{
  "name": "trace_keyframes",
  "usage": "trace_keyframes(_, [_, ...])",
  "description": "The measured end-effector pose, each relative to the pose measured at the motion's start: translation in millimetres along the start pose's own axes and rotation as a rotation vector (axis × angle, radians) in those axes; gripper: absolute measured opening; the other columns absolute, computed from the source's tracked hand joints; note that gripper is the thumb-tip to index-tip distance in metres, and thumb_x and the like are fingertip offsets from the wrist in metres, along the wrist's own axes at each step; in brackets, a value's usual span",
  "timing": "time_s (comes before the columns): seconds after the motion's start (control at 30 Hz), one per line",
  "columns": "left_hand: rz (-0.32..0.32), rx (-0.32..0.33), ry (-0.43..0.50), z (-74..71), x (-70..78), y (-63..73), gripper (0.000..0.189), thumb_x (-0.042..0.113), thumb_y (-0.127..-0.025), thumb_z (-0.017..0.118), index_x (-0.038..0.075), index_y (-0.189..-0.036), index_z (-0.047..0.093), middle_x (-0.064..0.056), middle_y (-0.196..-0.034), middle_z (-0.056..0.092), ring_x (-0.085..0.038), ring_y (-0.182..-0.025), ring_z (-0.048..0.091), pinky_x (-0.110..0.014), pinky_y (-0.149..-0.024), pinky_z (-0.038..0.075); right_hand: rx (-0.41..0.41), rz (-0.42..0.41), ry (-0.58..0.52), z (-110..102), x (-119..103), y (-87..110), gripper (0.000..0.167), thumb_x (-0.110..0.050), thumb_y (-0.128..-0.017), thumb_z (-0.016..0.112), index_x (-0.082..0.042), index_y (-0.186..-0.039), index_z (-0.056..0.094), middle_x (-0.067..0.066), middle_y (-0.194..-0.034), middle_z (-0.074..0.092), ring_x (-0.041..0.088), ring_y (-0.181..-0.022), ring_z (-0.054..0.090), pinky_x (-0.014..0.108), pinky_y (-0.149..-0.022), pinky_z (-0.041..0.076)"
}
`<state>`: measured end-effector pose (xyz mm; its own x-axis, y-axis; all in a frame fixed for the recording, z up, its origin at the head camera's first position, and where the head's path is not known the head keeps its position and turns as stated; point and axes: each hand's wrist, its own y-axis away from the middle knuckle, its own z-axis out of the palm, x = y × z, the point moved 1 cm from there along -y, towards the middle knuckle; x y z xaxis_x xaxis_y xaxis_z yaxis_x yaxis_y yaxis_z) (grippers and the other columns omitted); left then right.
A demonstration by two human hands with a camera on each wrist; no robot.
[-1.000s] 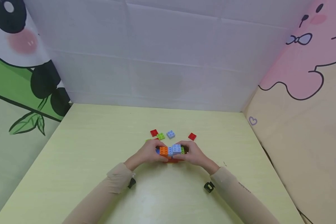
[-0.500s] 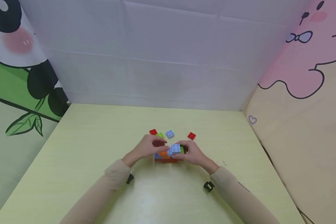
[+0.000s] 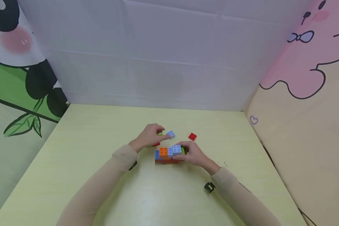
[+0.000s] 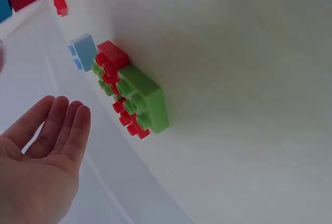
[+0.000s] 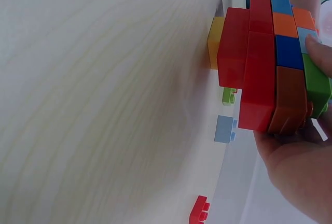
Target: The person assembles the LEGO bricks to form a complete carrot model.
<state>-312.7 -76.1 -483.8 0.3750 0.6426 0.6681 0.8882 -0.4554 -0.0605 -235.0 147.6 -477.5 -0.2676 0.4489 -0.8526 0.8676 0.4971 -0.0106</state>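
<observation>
My right hand (image 3: 195, 153) grips the right end of a built block of toy bricks (image 3: 164, 153), thumb on the near side. Seen from the right wrist, the block has red bricks (image 5: 259, 73) in its lower layers, with blue, orange, brown and green above, and a yellow brick (image 5: 215, 42) underneath. Beyond the block, my left hand (image 3: 148, 137) reaches over loose bricks, nothing visibly held. Its fingers are extended in the left wrist view, apart from a green brick (image 4: 148, 97) and red bricks (image 4: 113, 54). A light blue brick (image 3: 170, 134) lies near its fingertips.
A lone red brick (image 3: 192, 136) lies farther right on the pale wooden table (image 3: 115, 125). A white cloth wall (image 3: 169, 78) rises at the table's back edge, with cartoon-printed panels on both sides.
My left hand has let go of the block's left end and moved away over the loose bricks behind it. The right hand keeps its grip, almost still.
</observation>
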Motion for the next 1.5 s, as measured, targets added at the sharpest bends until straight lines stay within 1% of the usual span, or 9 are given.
trace_keyframes(0.1, [-0.018, -0.054, -0.072, 1.1, -0.9, -11.9, 0.065, 0.048, -0.079, 0.074, 0.001, -0.122, 0.063, -0.013, -0.115, 0.061, -0.026, -0.099, 0.055, -0.04, -0.085, 0.046, 0.004, 0.012, 0.006, -0.9, 0.0, -0.7, 0.04, -0.026, -0.079, 0.08, -0.012, -0.114, 0.068, -0.005, -0.103, 0.063, 0.017, -0.089, 0.058, 0.031, -0.077, 0.05])
trace_keyframes(0.17, [-0.02, -0.079, -0.116, 2.7, -0.9, -19.1, 0.066, 0.047, -0.078, 0.076, 0.001, -0.122, 0.062, -0.013, -0.117, 0.06, -0.026, -0.102, 0.054, -0.04, -0.088, 0.045, 0.005, 0.02, 0.013, -1.5, -0.2, -1.2, 0.04, -0.027, -0.078, 0.08, -0.013, -0.114, 0.068, -0.005, -0.103, 0.063, 0.017, -0.09, 0.058, 0.031, -0.078, 0.05])
trace_keyframes(0.37, [-0.035, -0.098, -0.169, 11.1, 0.4, -36.6, 0.066, 0.044, -0.075, 0.079, 0.001, -0.122, 0.062, -0.012, -0.118, 0.06, -0.025, -0.102, 0.053, -0.04, -0.091, 0.044, 0.006, 0.028, 0.011, -2.8, -3.2, -1.3, 0.041, -0.029, -0.079, 0.08, -0.013, -0.115, 0.067, -0.004, -0.103, 0.063, 0.018, -0.092, 0.058, 0.032, -0.079, 0.05])
trace_keyframes(0.5, [-0.029, -0.123, -0.195, 17.4, 3.1, -42.7, 0.064, 0.041, -0.077, 0.079, 0.0, -0.123, 0.062, -0.012, -0.118, 0.06, -0.025, -0.104, 0.053, -0.039, -0.093, 0.043, 0.0, 0.044, 0.02, -1.9, -1.7, -0.3, 0.042, -0.03, -0.078, 0.08, -0.013, -0.115, 0.068, -0.006, -0.102, 0.063, 0.016, -0.092, 0.058, 0.031, -0.078, 0.05])
trace_keyframes(0.67, [-0.052, -0.145, -0.232, 20.4, 9.3, -45.4, 0.063, 0.041, -0.075, 0.08, 0.002, -0.121, 0.063, -0.01, -0.116, 0.061, -0.023, -0.1, 0.052, -0.036, -0.092, 0.043, -0.004, 0.035, 0.026, -1.6, 0.3, 0.5, 0.042, -0.031, -0.078, 0.08, -0.013, -0.114, 0.068, -0.006, -0.101, 0.063, 0.015, -0.091, 0.058, 0.031, -0.079, 0.05])
trace_keyframes(0.77, [-0.057, -0.15, -0.24, 22.1, 11.0, -47.2, 0.059, 0.041, -0.074, 0.081, 0.003, -0.116, 0.065, -0.008, -0.107, 0.063, -0.022, -0.094, 0.052, -0.034, -0.088, 0.045, -0.002, 0.024, 0.022, -2.3, 0.3, 0.3, 0.041, -0.029, -0.078, 0.081, -0.013, -0.114, 0.068, -0.006, -0.101, 0.063, 0.015, -0.09, 0.058, 0.031, -0.078, 0.05])
trace_keyframes(1.07, [-0.071, -0.163, -0.245, 31.4, 5.7, -50.3, 0.042, 0.032, -0.079, 0.079, 0.006, -0.11, 0.067, -0.002, -0.098, 0.06, -0.019, -0.09, 0.051, -0.032, -0.084, 0.044, -0.021, -0.003, 0.022, -3.1, -0.9, -1.1, 0.039, -0.026, -0.079, 0.08, -0.011, -0.113, 0.068, -0.006, -0.099, 0.064, 0.015, -0.088, 0.059, 0.03, -0.077, 0.051])
trace_keyframes(1.27, [-0.048, -0.142, -0.221, 29.8, 3.1, -48.5, 0.034, 0.027, -0.083, 0.075, 0.006, -0.109, 0.068, -0.003, -0.098, 0.062, -0.02, -0.089, 0.052, -0.033, -0.085, 0.045, -0.022, -0.011, 0.022, -2.4, -2.2, -1.1, 0.037, -0.024, -0.079, 0.08, -0.011, -0.111, 0.068, -0.006, -0.099, 0.064, 0.014, -0.089, 0.058, 0.03, -0.077, 0.051])
trace_keyframes(1.5, [-0.036, -0.121, -0.198, 19.4, 3.3, -44.8, 0.037, 0.023, -0.085, 0.072, 0.003, -0.115, 0.067, -0.007, -0.107, 0.062, -0.023, -0.095, 0.05, -0.038, -0.09, 0.044, -0.01, 0.023, 0.021, -2.9, -1.2, 0.1, 0.038, -0.025, -0.078, 0.08, -0.011, -0.112, 0.068, -0.005, -0.101, 0.063, 0.015, -0.09, 0.058, 0.03, -0.077, 0.051])
